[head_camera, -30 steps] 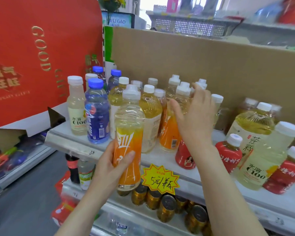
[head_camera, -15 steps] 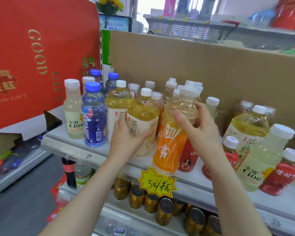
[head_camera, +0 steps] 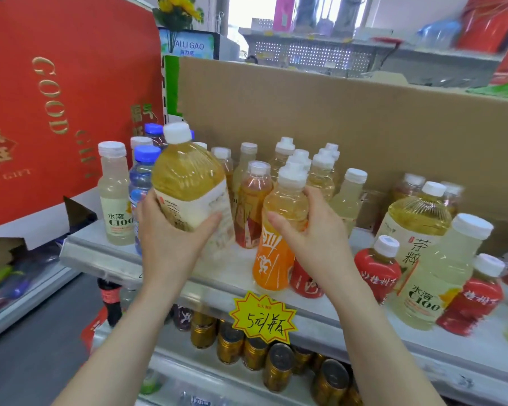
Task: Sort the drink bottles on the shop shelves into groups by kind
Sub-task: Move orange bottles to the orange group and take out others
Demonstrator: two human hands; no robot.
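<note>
My left hand [head_camera: 170, 238] grips a large yellow tea bottle [head_camera: 188, 183] with a white cap and cream label, lifted off the shelf and tilted left. My right hand [head_camera: 314, 238] is wrapped around an orange-labelled sports bottle [head_camera: 276, 253] standing near the front of the grey shelf [head_camera: 223, 276]. Behind them stand several white-capped yellow and orange bottles. A pale C100 bottle [head_camera: 116, 197] and a blue bottle [head_camera: 140, 183] stand at the left. On the right are another tea bottle [head_camera: 414, 221], a second C100 bottle [head_camera: 440, 276] and red-labelled bottles [head_camera: 379, 268].
A cardboard sheet [head_camera: 335, 118] backs the shelf. A red gift box [head_camera: 59, 92] stands at the left. A yellow starburst price tag [head_camera: 263, 317] hangs on the shelf edge. Gold cans [head_camera: 277, 367] and a cola bottle [head_camera: 110, 300] fill the lower shelf.
My left hand has lifted the tea bottle up off the shelf and tilted it. My right hand has set the orange sports bottle down upright and still holds it.
</note>
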